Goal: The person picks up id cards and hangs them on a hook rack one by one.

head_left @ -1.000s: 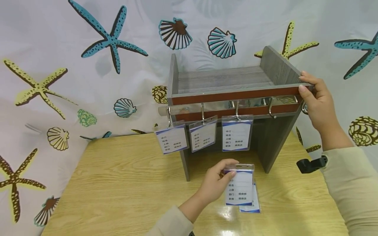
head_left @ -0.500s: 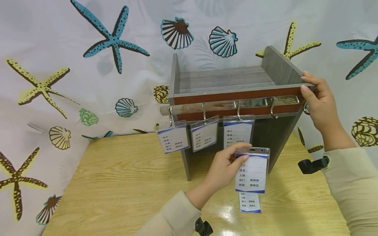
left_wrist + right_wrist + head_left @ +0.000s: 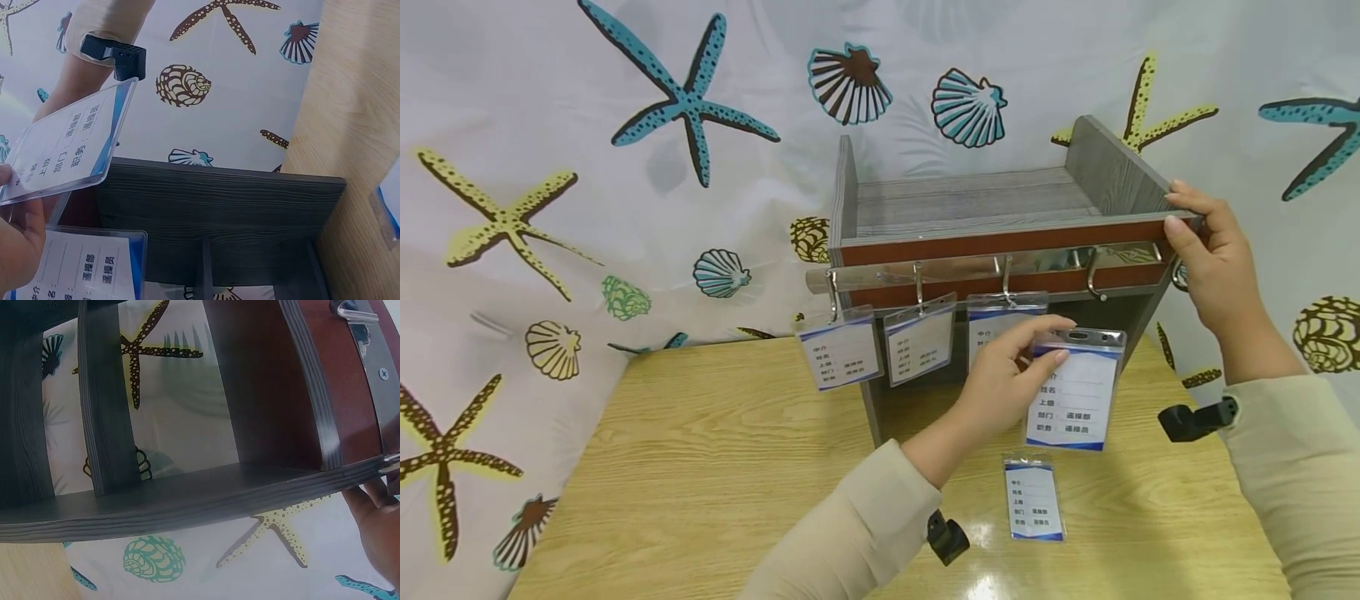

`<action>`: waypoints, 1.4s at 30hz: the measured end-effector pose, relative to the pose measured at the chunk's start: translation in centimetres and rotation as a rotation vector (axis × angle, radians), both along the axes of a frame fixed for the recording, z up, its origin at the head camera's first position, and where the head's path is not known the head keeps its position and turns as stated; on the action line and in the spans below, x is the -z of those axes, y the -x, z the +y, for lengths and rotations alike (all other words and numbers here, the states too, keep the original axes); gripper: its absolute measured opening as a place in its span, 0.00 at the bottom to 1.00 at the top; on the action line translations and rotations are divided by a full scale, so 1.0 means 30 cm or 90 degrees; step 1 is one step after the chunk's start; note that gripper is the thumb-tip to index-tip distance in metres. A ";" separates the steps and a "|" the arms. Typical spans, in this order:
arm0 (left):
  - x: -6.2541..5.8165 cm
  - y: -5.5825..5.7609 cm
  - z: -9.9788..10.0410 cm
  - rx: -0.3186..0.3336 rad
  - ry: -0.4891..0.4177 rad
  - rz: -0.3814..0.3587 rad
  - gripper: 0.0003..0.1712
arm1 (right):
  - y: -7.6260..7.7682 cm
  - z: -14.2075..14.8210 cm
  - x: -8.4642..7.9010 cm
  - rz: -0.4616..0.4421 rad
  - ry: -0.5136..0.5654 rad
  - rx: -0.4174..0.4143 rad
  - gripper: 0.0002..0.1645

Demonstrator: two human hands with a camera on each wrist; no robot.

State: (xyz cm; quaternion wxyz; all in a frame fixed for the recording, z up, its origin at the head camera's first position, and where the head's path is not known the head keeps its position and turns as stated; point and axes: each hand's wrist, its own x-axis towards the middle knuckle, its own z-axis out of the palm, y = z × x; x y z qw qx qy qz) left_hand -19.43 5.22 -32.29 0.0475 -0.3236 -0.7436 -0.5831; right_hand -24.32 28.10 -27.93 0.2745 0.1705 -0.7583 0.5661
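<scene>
My left hand (image 3: 1003, 379) pinches a clear-sleeved name badge (image 3: 1071, 404) by its top left corner, thumb in front. The badge hangs upright before the grey wooden shelf (image 3: 970, 200), below a bare metal hook (image 3: 1093, 277). In the left wrist view the same badge (image 3: 69, 144) tilts across the left side. Three badges hang from hooks to the left: one at the end (image 3: 838, 354), another beside it (image 3: 920, 343), and a third (image 3: 988, 321) partly hidden by my left hand. My right hand (image 3: 1213, 262) grips the shelf's right front corner.
Another badge (image 3: 1033, 504) lies flat on the wooden table (image 3: 715, 467) in front of the shelf. A metal hook rail (image 3: 970, 268) runs along the shelf's red front strip. Behind stands a white cloth (image 3: 647, 208) printed with shells and starfish.
My left hand has lifted the badge up and to the right, toward the bare hook, uncovering the badge on the table. My right hand stays on the shelf corner.
</scene>
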 end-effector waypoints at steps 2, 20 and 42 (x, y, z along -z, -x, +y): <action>-0.014 0.018 0.023 -0.009 0.007 0.009 0.15 | 0.019 0.008 -0.002 0.000 0.016 -0.015 0.17; -0.062 0.123 0.137 -0.070 0.003 0.009 0.15 | 0.078 0.030 -0.013 -0.008 0.014 -0.018 0.18; -0.054 0.088 0.203 -0.153 -0.013 -0.048 0.12 | 0.034 0.032 -0.006 -0.015 -0.029 0.009 0.19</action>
